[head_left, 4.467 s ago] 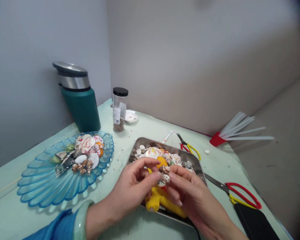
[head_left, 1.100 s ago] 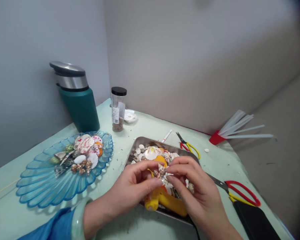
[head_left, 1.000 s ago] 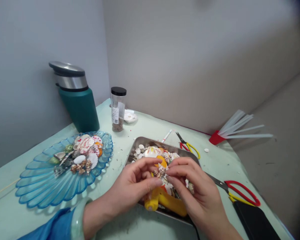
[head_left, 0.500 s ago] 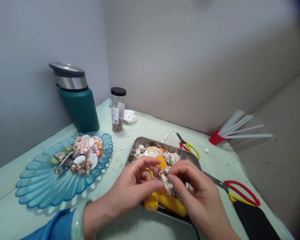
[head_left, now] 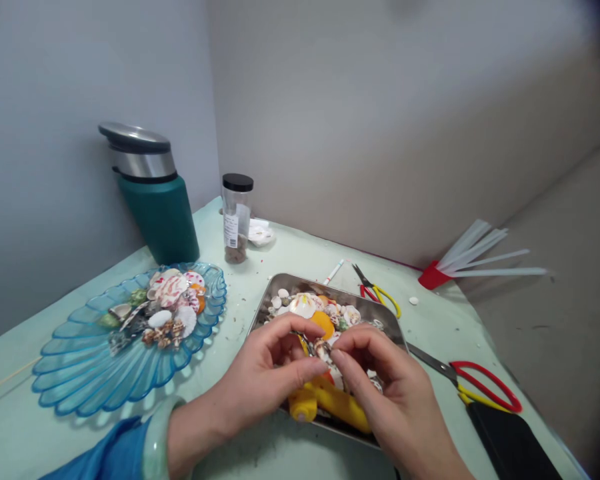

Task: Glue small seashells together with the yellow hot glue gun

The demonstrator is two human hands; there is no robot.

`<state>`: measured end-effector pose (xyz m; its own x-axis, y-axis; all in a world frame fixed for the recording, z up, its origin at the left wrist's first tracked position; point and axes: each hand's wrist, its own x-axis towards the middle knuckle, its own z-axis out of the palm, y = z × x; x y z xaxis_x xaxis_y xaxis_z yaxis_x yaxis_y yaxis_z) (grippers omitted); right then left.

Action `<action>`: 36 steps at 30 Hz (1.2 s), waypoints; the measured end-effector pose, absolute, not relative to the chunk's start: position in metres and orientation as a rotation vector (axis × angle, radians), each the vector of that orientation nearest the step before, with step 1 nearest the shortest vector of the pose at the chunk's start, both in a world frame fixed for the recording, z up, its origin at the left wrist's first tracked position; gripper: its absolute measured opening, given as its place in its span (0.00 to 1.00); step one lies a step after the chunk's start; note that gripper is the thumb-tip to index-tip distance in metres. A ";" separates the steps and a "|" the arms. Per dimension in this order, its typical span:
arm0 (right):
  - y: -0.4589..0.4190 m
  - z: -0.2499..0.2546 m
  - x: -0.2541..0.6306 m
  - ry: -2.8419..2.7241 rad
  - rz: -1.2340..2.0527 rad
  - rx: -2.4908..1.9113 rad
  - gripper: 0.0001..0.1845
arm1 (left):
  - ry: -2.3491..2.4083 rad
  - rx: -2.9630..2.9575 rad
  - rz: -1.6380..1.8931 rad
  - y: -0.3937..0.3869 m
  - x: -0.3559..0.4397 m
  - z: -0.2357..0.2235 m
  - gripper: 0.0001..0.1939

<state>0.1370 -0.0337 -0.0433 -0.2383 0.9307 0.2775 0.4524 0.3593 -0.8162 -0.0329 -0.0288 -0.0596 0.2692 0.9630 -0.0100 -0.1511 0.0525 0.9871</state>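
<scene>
My right hand (head_left: pixel 385 380) pinches a small brown-and-white spiral seashell (head_left: pixel 322 348) between thumb and forefinger. Close on its left, my left hand (head_left: pixel 275 367) is curved, thumb and forefinger apart on either side of the shell; whether they touch it is hard to see. Below both hands lies a metal tray (head_left: pixel 275 283) of mixed seashells, among them a white scallop shell (head_left: pixel 303 305) and an orange shell (head_left: pixel 323 324). A yellow tool (head_left: pixel 337 403), its kind unclear, rests at the tray's near side, partly hidden by my hands.
A blue shell-shaped dish (head_left: pixel 95 380) with shells stands left, before a teal bottle (head_left: pixel 157 217). Behind are a clear jar (head_left: pixel 237 220) and a marker (head_left: pixel 334 271). Right are small scissors (head_left: pixel 380 293), larger scissors (head_left: pixel 485 387), a black object (head_left: pixel 513 440) and a red cup (head_left: pixel 434 275) with translucent sticks.
The fingers of my right hand have shifted slightly left and the small shell has turned a little between my hands. My left hand has barely moved.
</scene>
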 end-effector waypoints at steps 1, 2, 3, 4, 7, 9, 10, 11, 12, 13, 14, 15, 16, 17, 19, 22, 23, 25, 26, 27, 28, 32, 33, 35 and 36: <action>-0.034 -0.043 0.137 -1.840 0.774 -1.211 0.06 | 0.911 1.204 1.071 -0.029 -0.033 -0.059 0.14; -0.034 -0.043 0.137 -1.836 0.776 -1.213 0.06 | 0.918 1.221 1.085 -0.029 -0.033 -0.059 0.13; -0.034 -0.043 0.136 -1.829 0.787 -1.220 0.06 | 0.927 1.239 1.100 -0.028 -0.033 -0.059 0.13; -0.034 -0.042 0.136 -1.813 0.812 -1.232 0.06 | 0.937 1.257 1.113 -0.028 -0.033 -0.059 0.12; -0.034 -0.041 0.136 -1.702 0.973 -1.276 0.07 | 0.957 1.289 1.112 -0.029 -0.033 -0.059 0.13; -0.032 -0.040 0.137 -1.611 1.107 -1.296 0.08 | 0.954 1.281 1.103 -0.029 -0.033 -0.059 0.14; -0.032 -0.040 0.137 -1.572 1.167 -1.297 0.08 | 0.947 1.281 1.104 -0.029 -0.034 -0.058 0.14; -0.031 -0.040 0.138 -1.543 1.222 -1.292 0.09 | 0.936 1.288 1.113 -0.029 -0.034 -0.059 0.13; -0.031 -0.039 0.138 -1.522 1.270 -1.284 0.09 | 0.925 1.304 1.125 -0.029 -0.034 -0.059 0.12; -0.030 -0.039 0.139 -1.507 1.306 -1.278 0.10 | 0.916 1.323 1.135 -0.029 -0.035 -0.059 0.11; -0.030 -0.039 0.139 -1.498 1.330 -1.271 0.10 | 0.908 1.341 1.140 -0.029 -0.035 -0.060 0.10; -0.030 -0.039 0.139 -1.498 1.341 -1.269 0.10 | 0.904 1.350 1.141 -0.029 -0.035 -0.061 0.09; -0.029 -0.039 0.139 -1.500 1.342 -1.272 0.10 | 0.902 1.351 1.138 -0.029 -0.036 -0.062 0.09; -0.029 -0.039 0.139 -1.507 1.340 -1.278 0.10 | 0.901 1.347 1.132 -0.029 -0.036 -0.063 0.09; -0.029 -0.039 0.139 -1.525 1.332 -1.290 0.10 | 0.899 1.335 1.123 -0.029 -0.036 -0.064 0.09; -0.030 -0.039 0.140 -1.595 1.270 -1.302 0.09 | 0.899 1.360 1.119 -0.029 -0.037 -0.064 0.10; -0.030 -0.039 0.140 -1.633 1.229 -1.300 0.08 | 0.897 1.377 1.127 -0.029 -0.038 -0.063 0.09; -0.030 -0.038 0.141 -1.713 1.135 -1.285 0.08 | 0.888 1.407 1.150 -0.029 -0.038 -0.062 0.07; -0.030 -0.037 0.141 -1.748 1.093 -1.275 0.08 | 0.884 1.414 1.159 -0.029 -0.039 -0.062 0.07; -0.031 -0.037 0.141 -1.780 1.058 -1.264 0.08 | 0.880 1.416 1.162 -0.028 -0.039 -0.062 0.07; -0.030 -0.036 0.141 -1.809 1.031 -1.252 0.08 | 0.876 1.415 1.157 -0.028 -0.039 -0.062 0.07; -0.029 -0.036 0.142 -1.903 0.961 -1.204 0.08 | 0.863 1.414 1.123 -0.028 -0.039 -0.063 0.07; -0.029 -0.036 0.143 -1.919 0.946 -1.197 0.08 | 0.862 1.413 1.122 -0.029 -0.040 -0.063 0.06; -0.029 -0.036 0.143 -1.943 0.912 -1.182 0.08 | 0.863 1.414 1.118 -0.029 -0.040 -0.062 0.06; -0.029 -0.036 0.143 -1.954 0.897 -1.171 0.08 | 0.865 1.416 1.116 -0.029 -0.040 -0.062 0.06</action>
